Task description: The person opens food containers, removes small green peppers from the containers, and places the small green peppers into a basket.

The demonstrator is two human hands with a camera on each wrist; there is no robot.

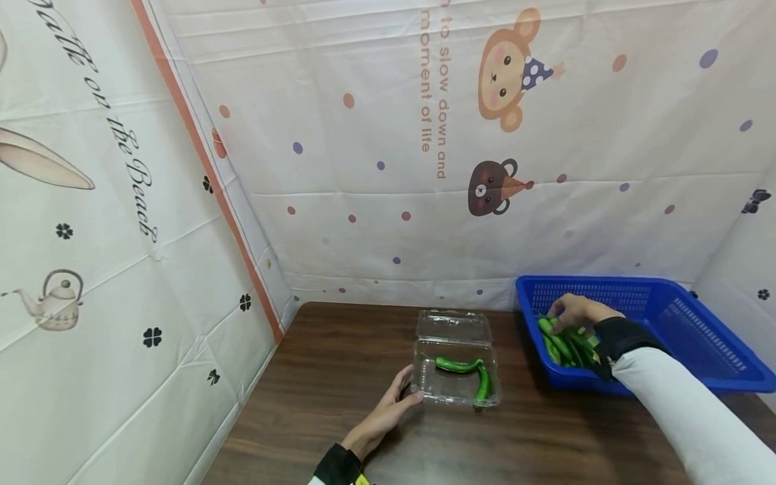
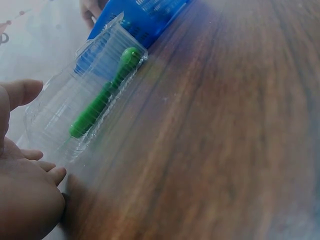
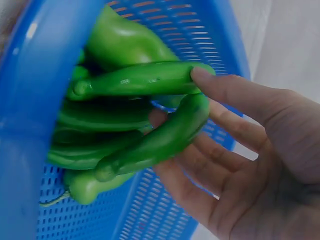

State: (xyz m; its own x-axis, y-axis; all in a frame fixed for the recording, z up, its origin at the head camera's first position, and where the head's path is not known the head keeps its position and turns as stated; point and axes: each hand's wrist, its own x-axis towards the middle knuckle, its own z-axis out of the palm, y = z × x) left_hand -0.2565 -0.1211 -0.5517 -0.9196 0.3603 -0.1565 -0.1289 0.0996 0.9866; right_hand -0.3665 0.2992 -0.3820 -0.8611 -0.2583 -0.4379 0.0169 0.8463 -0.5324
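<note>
In the blue basket [image 1: 703, 337] at right, the right hand [image 1: 578, 312] pinched a green pepper [image 3: 135, 80], probably light, firm and slick, best gripped mid-body. The left hand [image 1: 384, 414], loosely spread, touched the near-left corner of the clear box [image 1: 439, 387].

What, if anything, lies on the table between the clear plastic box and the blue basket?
In the head view, only bare wooden tabletop lies between the clear box and the blue basket.
</note>
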